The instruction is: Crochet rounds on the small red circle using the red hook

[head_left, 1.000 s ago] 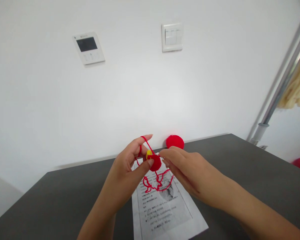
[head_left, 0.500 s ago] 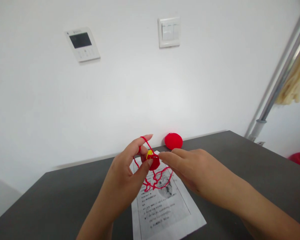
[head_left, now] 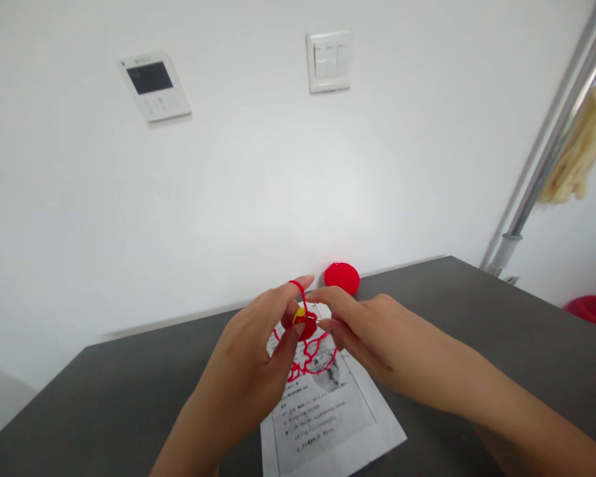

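My left hand [head_left: 258,351] pinches a small red crochet piece [head_left: 306,328] between thumb and fingers. Red yarn [head_left: 298,286] loops over its raised index finger and runs down to the piece. A yellow stitch marker [head_left: 299,314] sits at the top edge of the work. My right hand [head_left: 372,324] is closed at the right side of the piece, its index finger stretched towards the yarn. A thin metal crochet hook [head_left: 313,318] shows between its fingertips and the stitches; most of the hook is hidden. Loose red yarn [head_left: 311,361] hangs below, over the paper.
A printed sheet [head_left: 332,430] lies on the dark grey table [head_left: 143,384]. At the back, by the wall, rests a red yarn ball [head_left: 342,278]. A metal pole [head_left: 551,146] with a cream cloth [head_left: 579,146] stands right, above a red basin [head_left: 593,311].
My right hand's fingers have shifted slightly left and bent, with the index finger now raised near the yarn. My left index finger has moved a little right. The view has shifted slightly.
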`<state>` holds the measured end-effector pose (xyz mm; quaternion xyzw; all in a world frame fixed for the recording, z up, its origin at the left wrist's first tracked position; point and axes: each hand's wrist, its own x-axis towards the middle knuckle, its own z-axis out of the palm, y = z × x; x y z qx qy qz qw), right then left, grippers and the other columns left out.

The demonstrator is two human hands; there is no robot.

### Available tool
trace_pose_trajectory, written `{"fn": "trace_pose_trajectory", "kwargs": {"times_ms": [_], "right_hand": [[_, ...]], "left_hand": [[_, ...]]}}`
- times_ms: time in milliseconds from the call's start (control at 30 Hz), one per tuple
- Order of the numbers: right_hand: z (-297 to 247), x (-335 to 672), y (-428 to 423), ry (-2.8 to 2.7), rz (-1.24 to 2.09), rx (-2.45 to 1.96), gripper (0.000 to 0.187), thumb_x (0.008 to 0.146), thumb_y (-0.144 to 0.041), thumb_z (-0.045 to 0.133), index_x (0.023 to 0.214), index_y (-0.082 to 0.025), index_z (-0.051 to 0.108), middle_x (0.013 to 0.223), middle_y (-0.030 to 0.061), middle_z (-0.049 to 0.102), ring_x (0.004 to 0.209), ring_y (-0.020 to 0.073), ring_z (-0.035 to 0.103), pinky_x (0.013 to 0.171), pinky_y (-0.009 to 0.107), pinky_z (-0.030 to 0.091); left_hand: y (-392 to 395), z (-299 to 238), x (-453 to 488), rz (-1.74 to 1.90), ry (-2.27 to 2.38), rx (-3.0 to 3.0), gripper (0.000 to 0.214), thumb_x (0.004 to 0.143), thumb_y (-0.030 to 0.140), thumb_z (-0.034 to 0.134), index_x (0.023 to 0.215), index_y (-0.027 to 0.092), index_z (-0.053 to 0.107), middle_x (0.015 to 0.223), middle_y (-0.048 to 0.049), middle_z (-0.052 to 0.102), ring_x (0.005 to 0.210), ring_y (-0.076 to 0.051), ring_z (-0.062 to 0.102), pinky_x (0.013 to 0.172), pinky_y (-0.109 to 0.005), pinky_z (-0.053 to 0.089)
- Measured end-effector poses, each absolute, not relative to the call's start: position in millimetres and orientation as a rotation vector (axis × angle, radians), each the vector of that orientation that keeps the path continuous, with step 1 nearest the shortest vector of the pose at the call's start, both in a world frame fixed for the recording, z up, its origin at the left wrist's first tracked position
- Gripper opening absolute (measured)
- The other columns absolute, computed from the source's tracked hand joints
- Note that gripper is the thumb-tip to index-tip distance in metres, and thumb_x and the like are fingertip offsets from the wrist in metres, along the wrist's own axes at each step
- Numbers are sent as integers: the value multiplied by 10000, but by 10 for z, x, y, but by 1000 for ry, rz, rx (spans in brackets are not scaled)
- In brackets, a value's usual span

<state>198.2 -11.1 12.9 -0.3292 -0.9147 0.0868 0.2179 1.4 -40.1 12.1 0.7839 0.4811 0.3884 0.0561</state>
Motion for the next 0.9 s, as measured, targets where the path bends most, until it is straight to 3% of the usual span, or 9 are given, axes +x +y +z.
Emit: {"fn": "trace_pose_trajectory", "kwargs": {"times_ms": [200,333,567,700,900], "right_hand": [[111,1970,-92,-2491,391,-867,234,971,-98,385,1123,-151,556,638,1,636,481,142,544,488,223,316],[57,1937,-100,-2355,404,-715,258,974,-111,375,1178,-165,523,811,42,729,586,145,645,544,219,413],[-92,1904,-57,-2132,-5,-383,255,1030,-171,323,1254,-163,444,753,12,711,545,120,626,510,214,435],[-168,1880,-33,-2066,-183,-318,266,1043,-178,312,1284,-139,417,751,34,723,580,141,663,506,238,443],[-188,1854,-30,-2033,-222,-265,260,1043,-160,300,1255,-113,444,677,11,669,506,132,586,467,254,397]], "left_hand": [[-395,137,41,1216,1405,2758,291,937,103,521,1181,223,623,953,-40,747,871,-185,699,841,-297,534],[-381,110,54,1586,1293,2980,306,910,53,539,1186,178,583,922,-47,751,817,-179,687,800,-300,555],[-363,25,72,2098,900,3106,172,819,-13,678,953,90,645,909,-77,734,911,-180,667,885,-335,569],[-422,-26,57,2121,861,3115,170,788,-7,723,931,77,688,1000,-72,703,994,-187,653,890,-309,578],[-561,-57,0,1963,867,3140,181,843,9,680,1009,75,713,1111,-71,687,1088,-183,633,999,-292,546]]}}
